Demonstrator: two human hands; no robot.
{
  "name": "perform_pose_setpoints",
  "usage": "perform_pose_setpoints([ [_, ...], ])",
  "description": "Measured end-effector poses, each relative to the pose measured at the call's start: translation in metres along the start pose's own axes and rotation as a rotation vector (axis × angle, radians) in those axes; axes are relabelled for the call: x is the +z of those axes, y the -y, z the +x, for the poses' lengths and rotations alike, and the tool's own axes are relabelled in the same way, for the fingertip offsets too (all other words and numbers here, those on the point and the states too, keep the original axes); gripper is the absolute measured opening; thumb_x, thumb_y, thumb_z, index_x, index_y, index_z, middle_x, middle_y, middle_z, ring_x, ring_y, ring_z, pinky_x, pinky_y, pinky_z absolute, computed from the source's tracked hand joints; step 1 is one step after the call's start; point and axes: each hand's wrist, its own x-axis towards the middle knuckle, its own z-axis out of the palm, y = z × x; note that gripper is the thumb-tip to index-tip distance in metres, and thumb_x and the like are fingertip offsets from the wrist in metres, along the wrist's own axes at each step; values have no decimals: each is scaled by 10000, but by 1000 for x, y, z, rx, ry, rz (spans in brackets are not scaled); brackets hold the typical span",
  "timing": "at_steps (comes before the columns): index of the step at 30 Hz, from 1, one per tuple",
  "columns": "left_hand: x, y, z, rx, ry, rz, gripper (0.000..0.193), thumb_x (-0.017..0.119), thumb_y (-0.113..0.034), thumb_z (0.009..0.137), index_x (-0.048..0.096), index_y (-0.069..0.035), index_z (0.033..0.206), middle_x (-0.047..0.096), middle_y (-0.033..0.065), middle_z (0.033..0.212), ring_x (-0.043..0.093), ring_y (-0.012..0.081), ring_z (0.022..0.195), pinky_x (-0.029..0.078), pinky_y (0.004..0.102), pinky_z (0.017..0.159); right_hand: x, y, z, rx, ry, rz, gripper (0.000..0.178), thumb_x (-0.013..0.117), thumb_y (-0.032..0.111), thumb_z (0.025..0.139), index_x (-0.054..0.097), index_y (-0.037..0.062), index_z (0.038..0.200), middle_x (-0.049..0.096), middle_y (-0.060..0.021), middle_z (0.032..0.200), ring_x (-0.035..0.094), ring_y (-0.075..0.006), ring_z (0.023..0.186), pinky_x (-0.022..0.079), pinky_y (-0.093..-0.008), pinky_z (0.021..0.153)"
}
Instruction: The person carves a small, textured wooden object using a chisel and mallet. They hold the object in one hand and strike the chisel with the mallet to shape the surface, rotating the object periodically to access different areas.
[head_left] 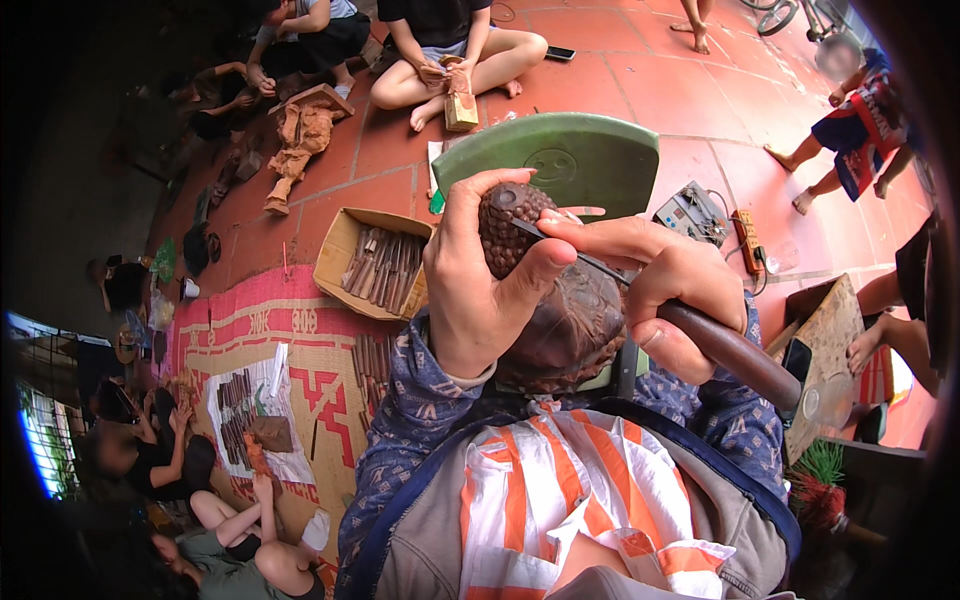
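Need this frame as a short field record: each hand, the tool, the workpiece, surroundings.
left hand: wrapped around the carved wooden figure, thumb across its front, near the bumpy head
right hand: grips the chisel by its dark wooden handle
chisel tip: on the figure's bumpy head
figure: dark brown, resting over the lap
behind the figure: green plastic stool
floor: red tiles, cardboard box of carving tools, woven mat
others: several people seated around, some carving

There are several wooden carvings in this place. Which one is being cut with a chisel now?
The dark carving with a bumpy head, gripped in the left hand. The right hand sets a chisel on it; the pale carving on the floor lies untouched.
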Motion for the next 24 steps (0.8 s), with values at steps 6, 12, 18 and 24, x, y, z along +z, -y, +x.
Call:
perform_pose_setpoints([
  [6, -4, 6, -4, -62, -2, 39, 686, 713, -552, 776, 524, -2, 1140, 641, 134, 916, 671, 234, 839, 526, 324, 733, -10, 11, 15, -36, 203, -175, 241, 538, 226, 917, 501, 31, 780, 479, -416, 1250, 486, -518, 1201, 382, -565, 1009],
  [12, -5, 12, -1, -6, 18, 40, 761, 752, -589, 705, 531, -2, 1135, 628, 140, 962, 656, 235, 879, 518, 329, 767, -13, 25, 15, -50, -274, -170, 368, 541, 406, 942, 469, 63, 832, 363, -453, 1322, 367, -604, 1256, 339, -708, 976],
  [18, -5, 15, -1, 34, 21, 51, 774, 810, -529, 667, 520, -4, 1157, 626, 139, 1005, 649, 223, 902, 520, 328, 792, 7, 9, -12, -92, -350, -51, 338, 592, 290, 916, 524, -29, 826, 461, -465, 1230, 539, -489, 1158, 415, -514, 990],
  [24, -7, 15, -2, 62, 33, 13, 784, 808, -512, 678, 501, -2, 1186, 629, 132, 1010, 650, 210, 909, 521, 322, 794, 29, 5, -18, -27, -312, -34, 360, 618, 338, 897, 592, -17, 839, 541, -399, 1199, 604, -420, 1081, 450, -469, 945],
])
